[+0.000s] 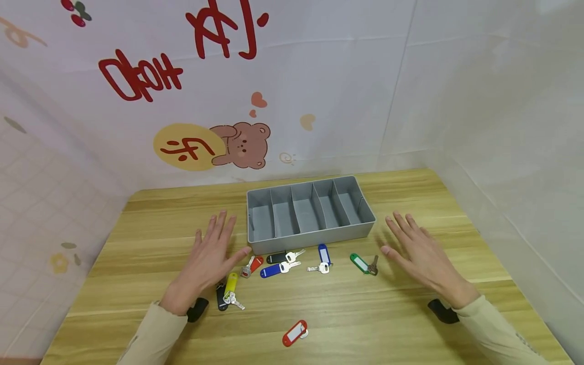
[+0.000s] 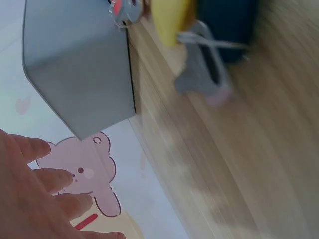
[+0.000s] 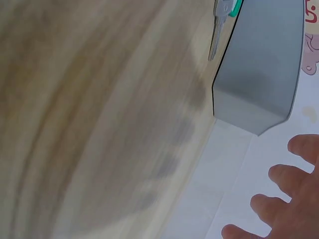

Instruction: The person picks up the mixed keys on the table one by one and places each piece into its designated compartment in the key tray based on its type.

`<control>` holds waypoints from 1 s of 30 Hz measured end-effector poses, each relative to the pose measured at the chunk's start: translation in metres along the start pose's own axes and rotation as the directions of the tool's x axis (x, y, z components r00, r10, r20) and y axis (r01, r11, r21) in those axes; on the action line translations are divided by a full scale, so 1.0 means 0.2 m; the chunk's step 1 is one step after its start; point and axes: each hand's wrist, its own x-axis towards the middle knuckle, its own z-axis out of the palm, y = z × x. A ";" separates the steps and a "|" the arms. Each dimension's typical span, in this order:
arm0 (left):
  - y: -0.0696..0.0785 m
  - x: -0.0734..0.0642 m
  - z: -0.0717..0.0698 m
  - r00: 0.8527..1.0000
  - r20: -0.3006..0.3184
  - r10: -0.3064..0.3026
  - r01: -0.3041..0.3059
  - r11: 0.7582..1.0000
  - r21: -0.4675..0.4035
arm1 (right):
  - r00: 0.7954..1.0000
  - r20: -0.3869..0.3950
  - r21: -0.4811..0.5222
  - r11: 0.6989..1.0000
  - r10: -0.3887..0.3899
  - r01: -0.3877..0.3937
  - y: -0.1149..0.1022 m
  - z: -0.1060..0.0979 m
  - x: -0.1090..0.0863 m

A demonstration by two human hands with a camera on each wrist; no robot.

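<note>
My left hand (image 1: 207, 261) hovers over the left of the table, fingers spread, its thumb tip near the grey box's front left corner. On the other side my right hand (image 1: 422, 258) is also spread, close to a key with a green tag (image 1: 360, 263). Neither hand holds anything. Beside the left hand lie keys with a yellow tag (image 1: 230, 284), a black tag (image 1: 221, 296) and a red tag (image 1: 257, 263). Further right are a blue tag (image 1: 271, 270), another black tag (image 1: 276, 258) and an upright-lying blue tag (image 1: 324, 253). Another red tag (image 1: 294, 333) lies nearer me.
A grey box (image 1: 310, 238) with several compartments in a row stands at the back middle of the wooden table (image 1: 365, 319). Behind it hangs a white sheet (image 1: 328, 101) printed with a bear (image 1: 246, 147). White sheeting also borders the table on both sides.
</note>
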 end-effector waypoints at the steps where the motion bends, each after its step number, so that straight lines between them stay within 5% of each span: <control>1: 0.01 0.01 0.00 1.000 0.002 0.002 -0.002 1.000 -0.006 | 1.000 0.000 0.006 1.000 -0.003 0.003 0.00 0.00 0.00; 19: 0.08 0.11 0.05 0.997 0.076 -0.021 0.026 0.998 -0.059 | 0.998 0.061 0.208 0.978 -0.028 0.014 -0.05 0.04 -0.05; 30: 0.10 0.14 0.07 0.999 0.050 0.001 0.002 0.998 -0.055 | 0.995 0.097 0.292 0.956 -0.032 0.002 -0.05 0.07 -0.05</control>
